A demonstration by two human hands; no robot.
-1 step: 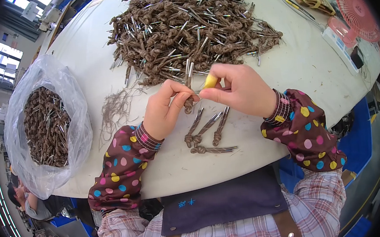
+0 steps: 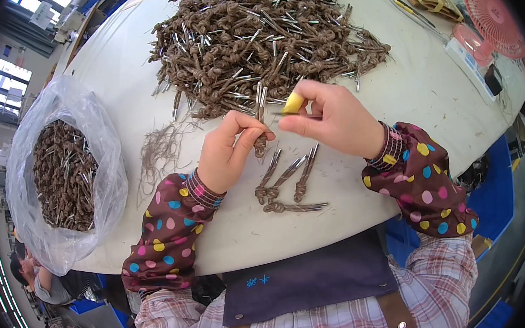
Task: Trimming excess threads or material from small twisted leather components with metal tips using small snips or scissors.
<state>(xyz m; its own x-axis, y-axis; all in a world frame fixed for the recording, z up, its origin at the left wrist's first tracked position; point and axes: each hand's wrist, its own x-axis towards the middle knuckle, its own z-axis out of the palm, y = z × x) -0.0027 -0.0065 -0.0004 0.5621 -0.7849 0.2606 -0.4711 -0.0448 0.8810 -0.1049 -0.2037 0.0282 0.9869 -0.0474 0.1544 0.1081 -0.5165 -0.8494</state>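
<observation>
My left hand (image 2: pixel 233 146) pinches a knotted brown cord (image 2: pixel 260 144) between thumb and fingertips. Its knot hangs below the grip, while two silvery cord ends point up above it. Just to the right, my right hand (image 2: pixel 332 118) is curled around a small yellow-handled tool (image 2: pixel 293 103). A thin dark tip, blurred, juts from the tool toward the cord; its exact kind is unclear. Below the hands, several finished-looking knotted cords (image 2: pixel 301 189) with metallic tips lie on the pale table (image 2: pixel 220 247).
A large heap of knotted brown cords (image 2: pixel 251 45) covers the far middle. On the left stands a clear plastic bag (image 2: pixel 108 172) filled with similar cords. Loose brown threads (image 2: pixel 163 149) lie beside it. A pink fan (image 2: pixel 490 15) and white power strip (image 2: pixel 471 68) occupy the right edge.
My right hand has drawn slightly up and to the right with the yellow-handled tool, baring its dark tip. My left hand holds the cord in the same place.
</observation>
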